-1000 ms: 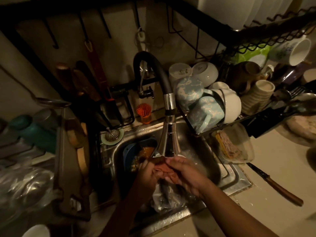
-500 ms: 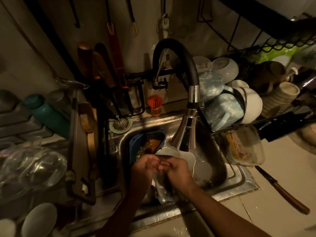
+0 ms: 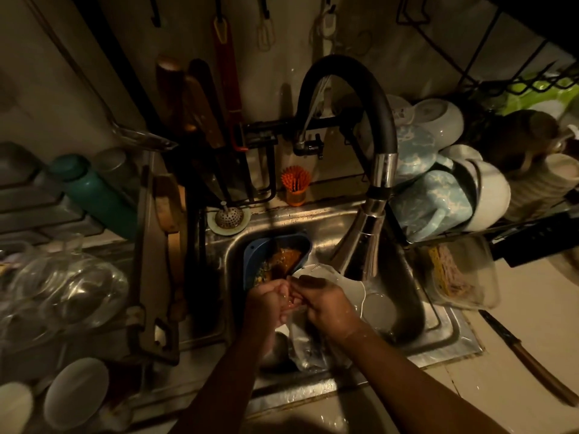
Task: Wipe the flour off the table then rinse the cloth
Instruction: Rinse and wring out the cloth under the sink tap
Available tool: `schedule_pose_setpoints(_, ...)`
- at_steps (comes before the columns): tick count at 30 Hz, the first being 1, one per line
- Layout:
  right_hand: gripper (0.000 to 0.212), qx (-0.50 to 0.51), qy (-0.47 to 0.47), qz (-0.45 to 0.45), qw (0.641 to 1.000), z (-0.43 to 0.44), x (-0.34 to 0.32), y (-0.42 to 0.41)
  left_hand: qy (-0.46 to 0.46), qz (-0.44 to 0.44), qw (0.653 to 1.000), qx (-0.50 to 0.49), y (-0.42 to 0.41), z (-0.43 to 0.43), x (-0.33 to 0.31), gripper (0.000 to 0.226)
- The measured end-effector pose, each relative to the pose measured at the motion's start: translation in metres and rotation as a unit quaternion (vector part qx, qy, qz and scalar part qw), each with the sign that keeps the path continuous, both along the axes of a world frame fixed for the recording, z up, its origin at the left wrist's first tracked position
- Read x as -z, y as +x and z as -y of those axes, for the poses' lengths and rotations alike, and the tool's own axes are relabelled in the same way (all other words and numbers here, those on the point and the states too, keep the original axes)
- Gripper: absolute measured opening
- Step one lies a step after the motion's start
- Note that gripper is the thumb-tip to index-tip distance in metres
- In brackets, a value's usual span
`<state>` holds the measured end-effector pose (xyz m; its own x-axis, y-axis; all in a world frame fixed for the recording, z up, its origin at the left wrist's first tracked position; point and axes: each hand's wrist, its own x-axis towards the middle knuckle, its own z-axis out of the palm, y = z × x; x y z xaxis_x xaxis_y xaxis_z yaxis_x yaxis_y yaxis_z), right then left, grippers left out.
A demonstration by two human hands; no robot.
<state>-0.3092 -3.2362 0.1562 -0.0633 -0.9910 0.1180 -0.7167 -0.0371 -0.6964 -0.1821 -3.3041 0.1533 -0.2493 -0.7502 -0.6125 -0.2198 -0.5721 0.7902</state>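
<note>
- Over the sink [image 3: 282, 220], both hands met just below and to the left of the tap's spray head [image 3: 363, 245], near it but not under its mouth.
- The left hand [image 3: 266, 300] was curled into a fist. The right hand [image 3: 326, 303] was folded against it with its fingers bent inward.
- Each hand gripped the cloth [image 3: 293, 303], of which only a small reddish scrap showed between them.
- A second earlier the cloth had been drawn out between the fingers, right beneath the spray head. Half a second earlier the hands had already closed up, and now the cloth was bunched tight and almost hidden.
- A thin trickle seemed to fall from between the hands onto the clear plastic [image 3: 307, 349] lying in the basin. Whether the tap was running could not be told.
- I judged that the rinse had passed from wetting to squeezing, so the task was near its end and the wiping was presumably done. The table [image 3: 532, 308] at right showed no flour that could be made out in the dim light.
- A blue tub [image 3: 250, 261] of food scraps and a white plate [image 3: 351, 286] sat just behind the hands. A knife [image 3: 529, 361] lay on the table, well apart from them.
</note>
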Motion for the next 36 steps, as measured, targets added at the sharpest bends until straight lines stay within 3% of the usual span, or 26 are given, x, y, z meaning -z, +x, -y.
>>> schedule_pose_setpoints(3, 0.046, 0.005, -0.006, -0.001, 1.000, 0.000, -0.001, 0.000, 0.045, -0.016, 0.999, -0.024, -0.003, -0.002, -0.002, 0.043)
schedule_pose_setpoints(7, 0.030, 0.110, 0.036, 0.125, 0.985, 0.006, 0.004, -0.002, -0.015, -0.053, 0.997, -0.054, -0.003, -0.001, -0.003, 0.019)
schedule_pose_setpoints(11, 0.033, 0.274, 0.078, 0.357, 0.889, 0.010, 0.004, -0.012, -0.121, -0.070, 0.987, -0.082, -0.007, -0.003, -0.013, 0.019)
schedule_pose_setpoints(13, 0.039, 0.269, 0.073, 0.398, 0.874, 0.006, -0.003, -0.014, -0.144, -0.066, 0.985, -0.065, -0.011, -0.005, -0.021, 0.020)
schedule_pose_setpoints(16, 0.010, 0.209, 0.090, 0.425, 0.876, 0.002, -0.018, -0.011, -0.139, -0.068, 0.987, -0.046, -0.014, -0.013, -0.026, 0.025)
schedule_pose_setpoints(20, 0.019, 0.102, 0.099, 0.453, 0.880, 0.000, -0.021, -0.006, -0.134, -0.096, 0.986, -0.024, -0.012, -0.035, -0.027, 0.030)
schedule_pose_setpoints(23, 0.019, 0.093, 0.092, 0.430, 0.893, -0.002, -0.019, -0.008, -0.125, -0.148, 0.979, 0.060, 0.000, -0.041, -0.026, 0.037)
schedule_pose_setpoints(25, 0.023, 0.080, 0.112, 0.429, 0.893, -0.003, -0.016, -0.009, -0.135, -0.136, 0.974, 0.122, 0.013, -0.034, -0.027, 0.040)
schedule_pose_setpoints(27, 0.034, 0.076, 0.138, 0.422, 0.893, -0.004, -0.016, -0.008, -0.247, -0.022, 0.948, 0.200, 0.029, -0.021, -0.026, 0.035)
schedule_pose_setpoints(29, 0.034, 0.080, 0.158, 0.412, 0.894, -0.004, -0.015, -0.005, -0.409, 0.124, 0.873, 0.234, 0.044, -0.004, -0.027, 0.035)
schedule_pose_setpoints(32, 0.021, 0.047, 0.155, 0.393, 0.905, -0.006, -0.018, -0.002, -0.413, 0.108, 0.860, 0.281, 0.050, 0.011, -0.030, 0.052)
schedule_pose_setpoints(35, 0.024, 0.037, 0.157, 0.362, 0.918, -0.004, -0.021, -0.003, -0.444, 0.197, 0.753, 0.444, 0.038, 0.005, -0.025, 0.085)
schedule_pose_setpoints(36, 0.023, 0.049, 0.161, 0.356, 0.919, -0.002, -0.021, -0.004, -0.425, 0.190, 0.760, 0.454, 0.034, 0.000, -0.021, 0.089)
